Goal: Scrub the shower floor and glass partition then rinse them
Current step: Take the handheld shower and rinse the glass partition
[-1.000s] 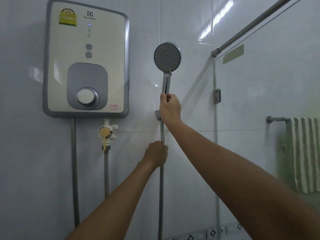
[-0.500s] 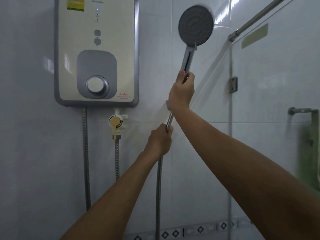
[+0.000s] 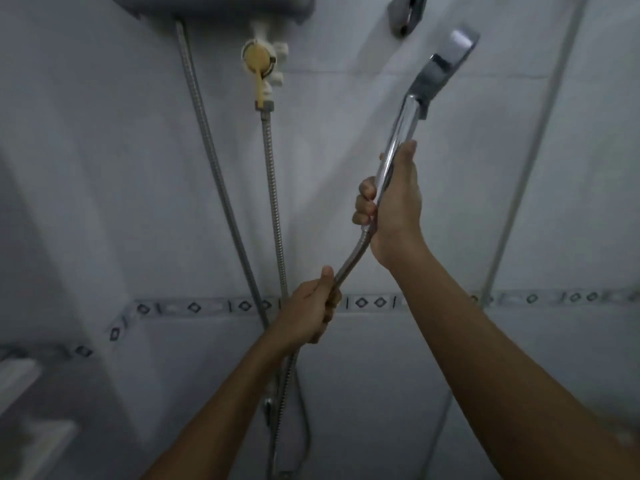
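Gripping the chrome handle of a handheld shower head [image 3: 446, 62], a person's right hand [image 3: 394, 209] is holding it tilted up and rightward, clear below the wall bracket [image 3: 405, 13]. The left hand [image 3: 306, 315] is clutching the metal hose [image 3: 349, 259] just beneath the handle, fingers curled round it. A yellow-levered valve [image 3: 258, 60] is hanging under the water heater [image 3: 221, 5] on the tiled wall [image 3: 104, 168] to the left.

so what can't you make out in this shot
Head view only:
- Shower head: its spray face is turned away, so water flow is unknowable.
- Water heater: cut off by the top edge.
- Hose: partly hidden inside the left hand.
- Shower floor: below the frame.
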`<action>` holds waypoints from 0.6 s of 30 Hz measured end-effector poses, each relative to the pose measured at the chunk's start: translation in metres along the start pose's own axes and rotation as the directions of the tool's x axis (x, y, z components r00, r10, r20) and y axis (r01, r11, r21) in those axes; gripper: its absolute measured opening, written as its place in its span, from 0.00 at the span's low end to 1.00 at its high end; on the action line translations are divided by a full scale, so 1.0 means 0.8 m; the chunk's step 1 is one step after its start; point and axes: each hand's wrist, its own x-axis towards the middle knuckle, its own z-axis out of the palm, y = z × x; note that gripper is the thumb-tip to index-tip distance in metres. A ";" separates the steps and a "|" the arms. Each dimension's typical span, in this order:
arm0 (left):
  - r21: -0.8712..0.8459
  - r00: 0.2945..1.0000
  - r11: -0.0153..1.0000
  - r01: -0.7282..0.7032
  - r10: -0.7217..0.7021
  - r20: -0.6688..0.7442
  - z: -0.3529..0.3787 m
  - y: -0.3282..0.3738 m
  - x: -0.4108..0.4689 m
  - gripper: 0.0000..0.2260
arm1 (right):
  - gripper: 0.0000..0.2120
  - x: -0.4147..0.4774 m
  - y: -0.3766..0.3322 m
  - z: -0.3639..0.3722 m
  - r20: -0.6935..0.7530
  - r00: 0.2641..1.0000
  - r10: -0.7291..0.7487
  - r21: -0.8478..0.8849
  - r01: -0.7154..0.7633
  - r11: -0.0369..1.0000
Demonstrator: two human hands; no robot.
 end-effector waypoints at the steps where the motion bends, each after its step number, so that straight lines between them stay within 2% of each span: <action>1: -0.033 0.992 0.993 0.117 -0.119 -0.049 -0.002 -0.046 -0.019 0.25 | 0.21 -0.025 0.042 -0.011 0.017 0.996 0.087 -0.052 -0.086 0.995; 5: -0.025 0.936 0.958 0.287 -0.286 -0.206 -0.001 -0.139 -0.041 0.23 | 0.12 -0.075 0.112 -0.035 0.047 0.989 0.141 -0.184 -0.130 0.974; 9: -0.018 0.859 0.911 0.411 -0.394 -0.328 -0.013 -0.232 -0.065 0.17 | 0.12 -0.125 0.192 -0.050 -0.021 0.990 0.142 -0.292 -0.142 0.946; 14: 0.021 0.739 0.811 0.585 -0.522 -0.425 -0.033 -0.311 -0.059 0.42 | 0.19 -0.166 0.269 -0.059 -0.123 0.980 0.158 -0.400 -0.195 0.895; 15: 0.015 0.718 0.787 0.616 -0.554 -0.421 -0.034 -0.316 -0.056 0.43 | 0.20 -0.170 0.278 -0.058 -0.150 0.975 0.164 -0.406 -0.212 0.889; 18: 0.003 0.690 0.755 0.656 -0.598 -0.408 -0.038 -0.327 -0.043 0.41 | 0.18 -0.178 0.298 -0.052 -0.232 0.956 0.177 -0.400 -0.260 0.879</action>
